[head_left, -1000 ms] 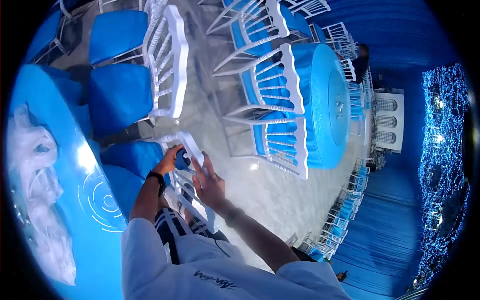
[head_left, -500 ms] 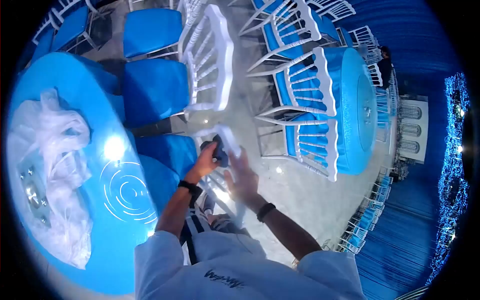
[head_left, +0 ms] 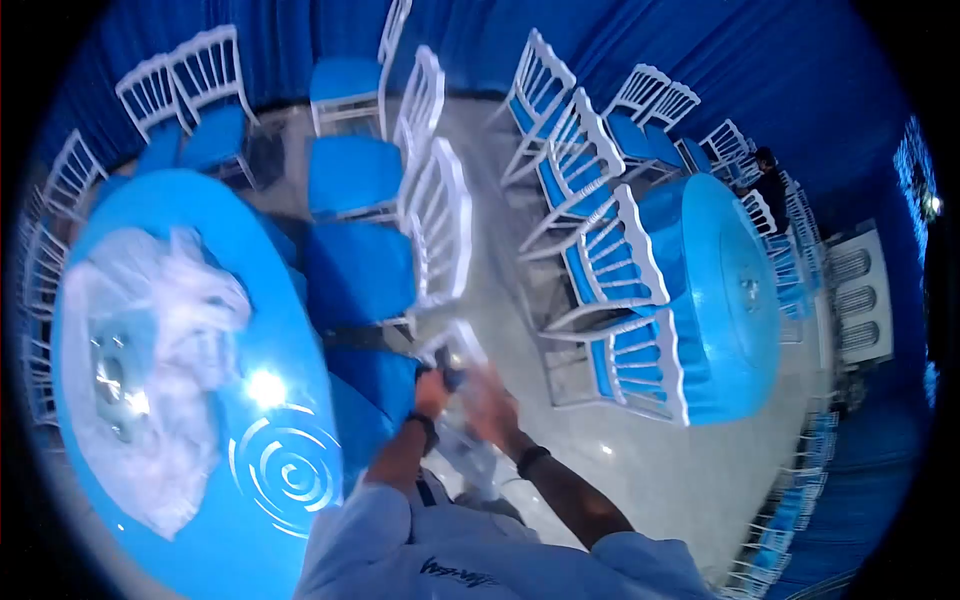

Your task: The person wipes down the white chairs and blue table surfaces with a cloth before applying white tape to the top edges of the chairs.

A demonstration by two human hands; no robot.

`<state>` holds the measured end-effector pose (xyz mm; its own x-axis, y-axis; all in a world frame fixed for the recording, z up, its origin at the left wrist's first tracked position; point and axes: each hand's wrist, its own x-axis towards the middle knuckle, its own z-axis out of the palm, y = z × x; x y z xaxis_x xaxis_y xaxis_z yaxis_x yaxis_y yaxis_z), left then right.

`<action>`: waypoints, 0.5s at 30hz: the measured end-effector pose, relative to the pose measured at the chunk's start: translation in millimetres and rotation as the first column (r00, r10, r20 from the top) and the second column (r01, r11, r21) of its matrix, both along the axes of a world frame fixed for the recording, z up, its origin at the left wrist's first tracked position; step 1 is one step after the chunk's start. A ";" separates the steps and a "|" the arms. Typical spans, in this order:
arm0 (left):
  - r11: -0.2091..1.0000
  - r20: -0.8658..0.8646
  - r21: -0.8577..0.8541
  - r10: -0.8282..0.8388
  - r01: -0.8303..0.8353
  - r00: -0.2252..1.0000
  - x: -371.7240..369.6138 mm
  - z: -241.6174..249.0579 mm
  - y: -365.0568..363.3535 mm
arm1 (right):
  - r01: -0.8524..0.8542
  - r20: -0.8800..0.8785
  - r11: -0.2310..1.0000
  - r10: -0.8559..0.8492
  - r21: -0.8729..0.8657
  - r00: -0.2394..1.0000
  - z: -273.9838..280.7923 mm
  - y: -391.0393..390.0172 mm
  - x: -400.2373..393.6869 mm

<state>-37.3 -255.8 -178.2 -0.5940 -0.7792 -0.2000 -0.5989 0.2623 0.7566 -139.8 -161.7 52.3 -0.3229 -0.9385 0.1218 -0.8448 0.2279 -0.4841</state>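
Note:
My left hand [head_left: 432, 392] is closed around a small dark object [head_left: 455, 379], perhaps a bunched cloth, whose kind I cannot make out. Just right of it, close to the object, is my right hand [head_left: 490, 408]; motion smears its fingers. Both hands are at the white backrest [head_left: 462, 345] of the nearest chair. That chair's blue seat [head_left: 372, 385] lies to the left of my hands, beside the blue round table [head_left: 215, 195]. Below the hands, the lower part of the chair is blurred.
Crumpled clear plastic sheeting [head_left: 190, 400] lies on the left table. White chairs [head_left: 440, 225] with blue seats line its side. Another blue round table [head_left: 725, 320] with chairs stands at right, and a person [head_left: 768, 190] in dark clothing is behind it. Pale floor [head_left: 600, 470] runs between.
My view has tilted up, so the tables, chairs and hands appear lower and more curtain shows behind. My left hand keeps the dark object; my right hand stays beside it, still blurred.

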 end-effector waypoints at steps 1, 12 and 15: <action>0.999 0.139 0.040 -0.015 0.010 0.990 17.1 26.4 -1.2 | 0.010 -0.002 0.998 -0.010 0.056 1.000 18.3 -1.8 1.4; 0.944 0.266 0.305 0.039 -0.122 0.963 267.7 203.5 121.6 | -0.084 0.817 0.956 0.284 -0.281 0.501 93.0 39.6 -146.9; 0.974 0.417 0.186 0.038 -0.126 0.908 284.2 281.6 186.8 | 0.249 0.713 0.891 0.110 -0.380 0.692 149.0 66.8 -206.5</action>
